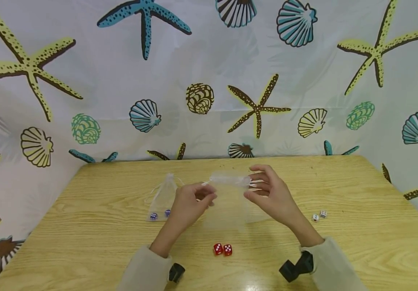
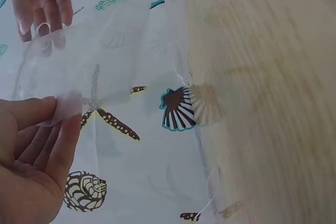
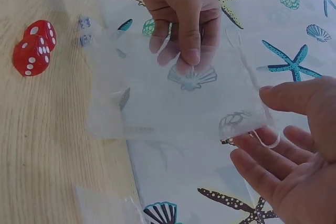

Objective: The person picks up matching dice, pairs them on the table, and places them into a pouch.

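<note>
A sheer white drawstring pouch [image 1: 227,208] hangs above the middle of the table. My left hand [image 1: 194,201] pinches it near its left edge, thumb against fingers. My right hand [image 1: 272,198] is at the upper right corner, fingers spread and loosely bent; a loop of the drawstring [image 3: 272,141] lies against them in the right wrist view. Two red dice [image 1: 228,249] sit side by side on the table nearer to me. To the left lies a second sheer pouch [image 1: 165,194] with two blue dice [image 1: 153,216] at its bottom.
Two white dice [image 1: 315,218] lie on the wooden table [image 1: 358,250] to the right. Beneath the raised pouch, part of another sheer pouch [image 1: 258,216] shows on the tabletop. A cloth [image 1: 209,137] printed with shells and starfish hangs behind the table.
</note>
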`<state>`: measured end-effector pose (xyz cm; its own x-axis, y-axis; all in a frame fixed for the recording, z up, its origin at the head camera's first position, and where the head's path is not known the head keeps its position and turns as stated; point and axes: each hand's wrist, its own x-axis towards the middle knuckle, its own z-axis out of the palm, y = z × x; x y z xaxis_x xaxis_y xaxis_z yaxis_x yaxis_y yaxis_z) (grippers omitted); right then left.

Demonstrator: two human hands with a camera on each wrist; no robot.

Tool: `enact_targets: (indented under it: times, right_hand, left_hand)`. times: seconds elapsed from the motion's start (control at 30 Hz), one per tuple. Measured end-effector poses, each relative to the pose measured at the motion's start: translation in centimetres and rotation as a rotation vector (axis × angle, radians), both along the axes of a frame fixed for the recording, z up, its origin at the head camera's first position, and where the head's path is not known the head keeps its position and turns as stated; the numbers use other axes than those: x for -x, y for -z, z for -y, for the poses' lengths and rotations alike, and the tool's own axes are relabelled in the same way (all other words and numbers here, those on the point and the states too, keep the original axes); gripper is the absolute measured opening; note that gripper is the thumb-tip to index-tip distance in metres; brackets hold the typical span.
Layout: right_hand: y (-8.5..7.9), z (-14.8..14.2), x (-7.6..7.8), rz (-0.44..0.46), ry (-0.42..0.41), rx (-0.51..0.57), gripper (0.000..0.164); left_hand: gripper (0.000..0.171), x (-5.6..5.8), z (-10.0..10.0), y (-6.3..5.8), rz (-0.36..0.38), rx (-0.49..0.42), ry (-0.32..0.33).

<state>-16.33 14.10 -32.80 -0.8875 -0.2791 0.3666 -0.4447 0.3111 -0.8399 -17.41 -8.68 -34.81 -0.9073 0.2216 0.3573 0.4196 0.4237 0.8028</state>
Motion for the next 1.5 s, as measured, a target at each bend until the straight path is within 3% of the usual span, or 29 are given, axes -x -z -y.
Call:
enact_targets:
  times: [0.13, 0.43, 0.6, 0.83, 1.2, 1.33, 1.5]
  right_hand:
    - [0.2, 0.0, -0.1, -0.066, -0.023, -0.004, 0.053]
    - [0.8, 0.0, 0.1, -0.170, -0.062, -0.072, 0.021]
    - [0.9, 0.0, 0.2, -0.210, -0.017, -0.102, 0.020]
    - [0.9, 0.2, 0.2, -0.271, 0.074, -0.122, 0.015]
    - [0.5, 0.4, -0.2, -0.309, 0.084, -0.217, 0.030]
    - [0.4, 0.5, -0.2, -0.386, 0.119, -0.291, 0.029]
    - [0.2, 1.1, -0.7, -0.528, 0.168, -0.421, 0.031]
  left_hand:
    - [0.006, -0.2, -0.1, 0.0, -0.194, 0.153, -0.062]
    - [0.012, -0.7, -0.2, -0.2, -0.478, 0.433, -0.130]
    - [0.013, -0.9, -0.3, -0.2, -0.604, 0.514, -0.123]
    - [0.012, -0.9, -0.4, -0.1, -0.644, 0.522, -0.107]
    - [0.026, -0.9, -0.1, -0.1, -0.496, 0.548, -0.079]
    - [0.027, -1.0, 0.0, -0.6, -0.564, 0.491, -0.111]
    - [0.024, -1.5, -0.6, -1.6, -0.746, 0.388, -0.143]
